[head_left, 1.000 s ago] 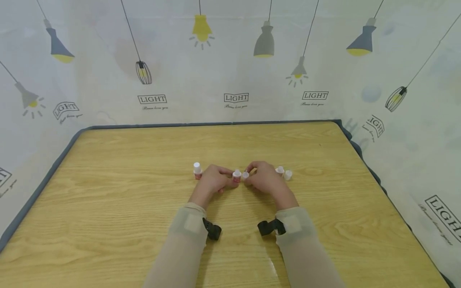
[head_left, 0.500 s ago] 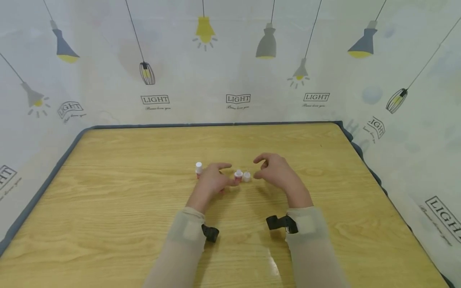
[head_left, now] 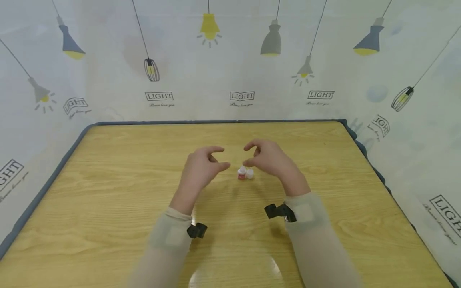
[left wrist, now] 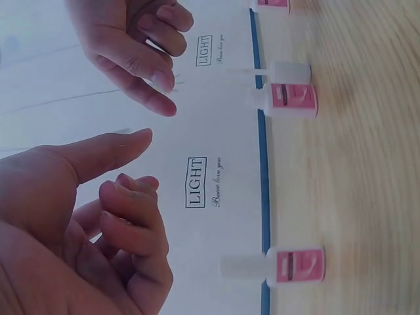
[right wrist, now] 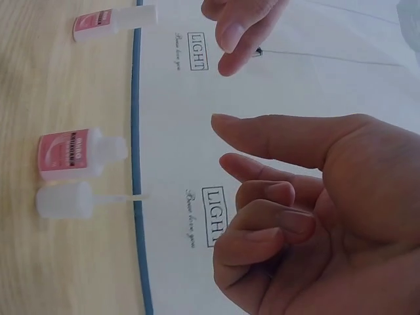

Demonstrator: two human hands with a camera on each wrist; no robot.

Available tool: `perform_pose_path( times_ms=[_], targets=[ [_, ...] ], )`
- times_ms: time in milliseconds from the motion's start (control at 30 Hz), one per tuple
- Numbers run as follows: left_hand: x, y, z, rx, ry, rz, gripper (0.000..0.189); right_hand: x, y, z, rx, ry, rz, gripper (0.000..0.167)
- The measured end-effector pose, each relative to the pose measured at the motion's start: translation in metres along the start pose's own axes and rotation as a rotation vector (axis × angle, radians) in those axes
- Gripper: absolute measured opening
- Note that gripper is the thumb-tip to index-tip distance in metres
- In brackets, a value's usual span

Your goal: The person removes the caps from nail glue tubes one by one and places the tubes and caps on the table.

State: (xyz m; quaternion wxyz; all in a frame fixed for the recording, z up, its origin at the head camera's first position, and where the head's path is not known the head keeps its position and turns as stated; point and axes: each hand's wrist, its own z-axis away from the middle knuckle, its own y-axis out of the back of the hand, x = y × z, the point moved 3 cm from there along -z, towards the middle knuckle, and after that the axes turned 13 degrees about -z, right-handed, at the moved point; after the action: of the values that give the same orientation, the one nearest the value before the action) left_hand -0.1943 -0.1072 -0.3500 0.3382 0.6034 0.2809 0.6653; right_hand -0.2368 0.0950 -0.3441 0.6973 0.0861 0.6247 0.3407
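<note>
A small white bottle with a pink label [head_left: 241,174] stands uncapped on the table. Right beside it is its white brush cap [head_left: 250,174], set upside down with the thin brush pointing up in the right wrist view. My left hand [head_left: 201,168] hovers to the left of the bottle, thumb and index finger apart, holding nothing. Raised to the right of the cap, my right hand [head_left: 271,160] also holds nothing, its thumb and index finger spread and the other fingers loosely bent. The two hands face each other with a gap between their fingertips.
A capped bottle of the same kind [left wrist: 300,265] stands on the left side, hidden by my left hand in the head view. Part of another pink-labelled bottle [left wrist: 272,4] shows at the left wrist view's edge. A lamp-printed sheet [head_left: 201,108] rises behind the wooden table [head_left: 126,180].
My right hand has let go of the brush cap, leaving it beside the bottle, and drawn back. My left hand has come off the bottle, and both hands have lifted from the table.
</note>
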Motion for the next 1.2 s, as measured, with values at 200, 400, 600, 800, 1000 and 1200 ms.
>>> perform_pose_path(
  times_ms=[200, 400, 600, 800, 1000, 1200],
  targets=[
    [-0.009, 0.015, 0.006, 0.046, -0.026, 0.014, 0.048, -0.013, 0.001, -0.002, -0.016, 0.04, 0.026, 0.042],
    [-0.023, 0.026, 0.009, 0.166, -0.02, 0.054, 0.036, -0.023, -0.009, -0.004, -0.034, 0.052, -0.001, 0.041],
    [-0.036, 0.031, 0.009, 0.195, -0.017, 0.055, 0.032, -0.027, -0.022, -0.012, -0.03, 0.071, -0.03, 0.041],
    [-0.047, 0.03, 0.007, 0.21, -0.006, 0.066, 0.029, -0.033, -0.035, -0.016, -0.028, 0.09, -0.087, 0.04],
    [-0.051, 0.034, 0.005, 0.196, -0.018, 0.074, 0.035, -0.042, -0.047, -0.013, -0.037, 0.109, -0.155, 0.04],
    [-0.064, 0.035, -0.01, 0.226, -0.122, 0.075, 0.036, -0.047, -0.058, -0.017, -0.042, 0.112, -0.169, 0.045]
  ],
)
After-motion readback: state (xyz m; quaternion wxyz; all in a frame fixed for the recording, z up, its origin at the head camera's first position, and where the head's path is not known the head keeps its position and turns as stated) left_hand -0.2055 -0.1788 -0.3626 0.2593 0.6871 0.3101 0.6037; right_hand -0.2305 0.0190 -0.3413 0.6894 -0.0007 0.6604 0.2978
